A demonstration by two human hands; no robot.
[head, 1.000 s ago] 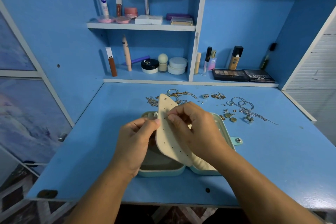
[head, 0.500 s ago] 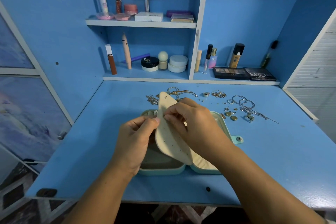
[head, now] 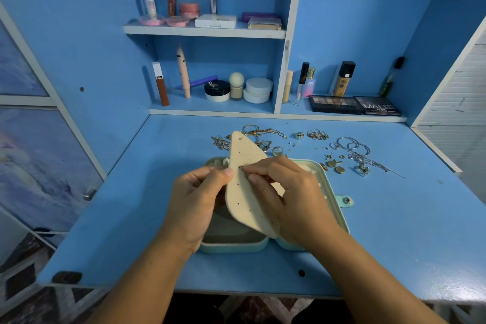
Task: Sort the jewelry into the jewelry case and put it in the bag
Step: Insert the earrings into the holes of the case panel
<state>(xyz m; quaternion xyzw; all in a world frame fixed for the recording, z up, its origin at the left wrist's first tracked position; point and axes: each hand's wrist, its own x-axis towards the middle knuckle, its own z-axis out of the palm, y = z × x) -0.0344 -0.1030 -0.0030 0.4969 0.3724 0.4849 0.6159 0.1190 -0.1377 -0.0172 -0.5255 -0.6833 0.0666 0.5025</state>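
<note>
A mint-green jewelry case [head: 339, 208] lies open on the blue desk. Its cream earring flap [head: 246, 192], dotted with small holes, stands upright between the two halves. My left hand [head: 196, 202] holds the flap's left edge with thumb in front and fingers behind. My right hand [head: 284, 192] pinches a tiny earring at a hole in the flap; the earring itself is barely visible. Another small stud [head: 240, 138] sits near the flap's top. Loose gold and silver jewelry [head: 349, 155] lies spread behind the case. No bag is in view.
Shelves at the back hold cosmetics: two eyeshadow palettes [head: 355, 105], jars [head: 257, 90], tubes and bottles. Blue side walls close in the desk [head: 407, 231] on the left and right. The front edge of the desk is just below my forearms.
My right fingertips have slid a little down the flap to a hole nearer my left thumb. The flap and left hand stay almost where they were.
</note>
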